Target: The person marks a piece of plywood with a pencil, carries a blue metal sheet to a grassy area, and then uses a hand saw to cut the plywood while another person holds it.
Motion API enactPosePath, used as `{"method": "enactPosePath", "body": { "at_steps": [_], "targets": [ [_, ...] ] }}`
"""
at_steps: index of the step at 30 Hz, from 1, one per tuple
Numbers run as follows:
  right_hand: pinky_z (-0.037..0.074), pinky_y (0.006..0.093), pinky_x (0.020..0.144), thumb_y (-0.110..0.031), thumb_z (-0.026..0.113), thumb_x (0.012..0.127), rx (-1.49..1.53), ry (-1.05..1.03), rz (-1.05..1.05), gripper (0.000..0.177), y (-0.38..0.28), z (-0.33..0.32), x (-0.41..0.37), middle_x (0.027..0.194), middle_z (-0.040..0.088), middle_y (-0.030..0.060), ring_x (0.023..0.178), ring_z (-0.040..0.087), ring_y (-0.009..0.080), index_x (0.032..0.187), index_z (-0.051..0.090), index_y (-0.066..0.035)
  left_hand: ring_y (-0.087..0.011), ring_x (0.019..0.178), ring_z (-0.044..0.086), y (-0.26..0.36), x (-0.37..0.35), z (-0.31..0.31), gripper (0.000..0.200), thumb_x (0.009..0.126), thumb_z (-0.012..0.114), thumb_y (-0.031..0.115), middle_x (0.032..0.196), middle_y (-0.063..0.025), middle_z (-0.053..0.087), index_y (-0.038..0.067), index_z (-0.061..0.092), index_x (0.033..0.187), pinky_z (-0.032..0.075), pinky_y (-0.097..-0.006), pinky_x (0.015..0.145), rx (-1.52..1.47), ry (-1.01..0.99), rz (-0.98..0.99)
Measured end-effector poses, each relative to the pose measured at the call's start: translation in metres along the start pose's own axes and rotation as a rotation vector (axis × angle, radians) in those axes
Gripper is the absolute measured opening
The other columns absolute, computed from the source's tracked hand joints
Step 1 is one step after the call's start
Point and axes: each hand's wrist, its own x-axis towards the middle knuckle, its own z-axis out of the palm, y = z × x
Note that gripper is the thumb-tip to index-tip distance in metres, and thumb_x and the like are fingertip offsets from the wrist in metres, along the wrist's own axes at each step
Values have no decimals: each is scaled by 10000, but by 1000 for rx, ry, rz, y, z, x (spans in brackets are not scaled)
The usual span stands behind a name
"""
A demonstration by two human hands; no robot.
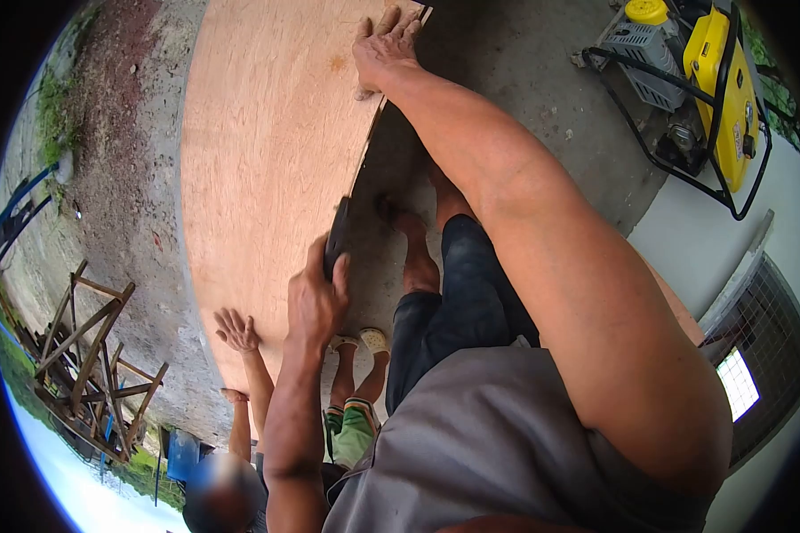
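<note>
A large plywood sheet [249, 160] spans the upper middle of the head view. My right hand [387, 49] lies palm down near its far corner, fingers spread and thumb apart. Lower down, at the sheet's right edge, my left hand [318, 289] is closed round a narrow black tool [336, 238]. The tool lies along that edge; its kind is not clear, and my fingers hide part of it. Another person's hand [237, 330] rests flat on the sheet's near left corner, and that person's other hand [233, 394] is at the sheet's edge below.
A yellow generator [724, 98] in a black tube frame stands on the concrete floor [551, 80] to the right. Wooden trestles [98, 355] are piled on the gravel at left. The co-worker's green shorts [357, 431] and pale clogs [373, 339] show beside my legs. A meshed window [769, 355] is at lower right.
</note>
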Motion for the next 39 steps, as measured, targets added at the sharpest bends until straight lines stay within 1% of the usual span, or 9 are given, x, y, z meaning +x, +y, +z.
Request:
{"method": "enactPosePath", "body": {
  "at_steps": [5, 11, 16, 18, 21, 25, 28, 32, 39],
  "targets": [
    [133, 622, 1106, -355, 805, 700, -293, -13, 177, 1086, -17, -18, -19, 1503, 105, 322, 1356, 133, 552, 1485, 135, -16, -401, 823, 672, -28, -111, -42, 404, 920, 542, 241, 911, -266, 655, 30, 489, 1260, 553, -426, 697, 147, 49, 110],
    [109, 655, 1096, -415, 786, 714, -130, -243, -62, 1115, 6, -59, -27, 1484, 119, 357, 1336, 150, 578, 1474, 102, 30, -484, 723, 606, -16, 60, 39, 320, 924, 553, 191, 760, -309, 612, 30, 506, 1197, 496, -498, 591, -13, 63, 95],
    [94, 693, 1072, -423, 789, 707, -418, 53, 196, 1130, -21, -4, -11, 1487, 109, 353, 1335, 151, 579, 1476, 93, 27, -434, 847, 651, -37, -74, -20, 415, 916, 553, 223, 893, -293, 645, 47, 463, 1281, 536, -458, 668, 31, 9, 49],
    [88, 697, 1071, -423, 784, 713, -150, -306, -44, 1133, -1, -70, -28, 1491, 102, 349, 1339, 143, 577, 1475, 78, 30, -408, 916, 655, -50, -118, -43, 461, 907, 558, 229, 968, -275, 651, 60, 436, 1319, 544, -444, 710, 141, 25, 142],
    [84, 696, 1072, -414, 782, 718, -150, -242, -19, 1129, -4, -69, -36, 1492, 105, 347, 1339, 148, 574, 1473, 72, 34, -433, 837, 652, -61, -88, -23, 424, 909, 560, 219, 894, -287, 646, 50, 459, 1285, 534, -458, 666, 52, 43, 143],
    [91, 677, 1086, -405, 789, 711, -124, -210, 17, 1129, -6, -51, -33, 1498, 103, 336, 1345, 139, 567, 1476, 80, 25, -480, 691, 597, -37, 44, 35, 352, 913, 559, 205, 755, -303, 608, 19, 487, 1203, 487, -493, 588, -34, 35, 69],
    [100, 661, 1096, -403, 791, 709, -120, -280, 0, 1129, -6, -72, -32, 1502, 99, 329, 1350, 131, 561, 1477, 81, 22, -464, 745, 627, -32, 3, 11, 377, 913, 560, 212, 803, -292, 629, 29, 480, 1233, 512, -478, 621, 7, -34, -8],
    [104, 652, 1100, -403, 793, 706, -99, -271, 15, 1135, -7, -63, -28, 1503, 102, 326, 1354, 133, 553, 1477, 77, 23, -420, 864, 661, -51, -113, -44, 426, 902, 572, 194, 905, -271, 652, 47, 463, 1286, 543, -450, 706, 120, 39, 147],
    [95, 661, 1096, -415, 805, 688, -102, -240, 0, 1167, -5, -59, -29, 1501, 98, 331, 1351, 118, 563, 1476, 65, 25, -464, 707, 615, -39, 17, 29, 356, 900, 587, 190, 752, -291, 617, 40, 494, 1209, 495, -487, 583, -35, 16, 21]
  ]
}}
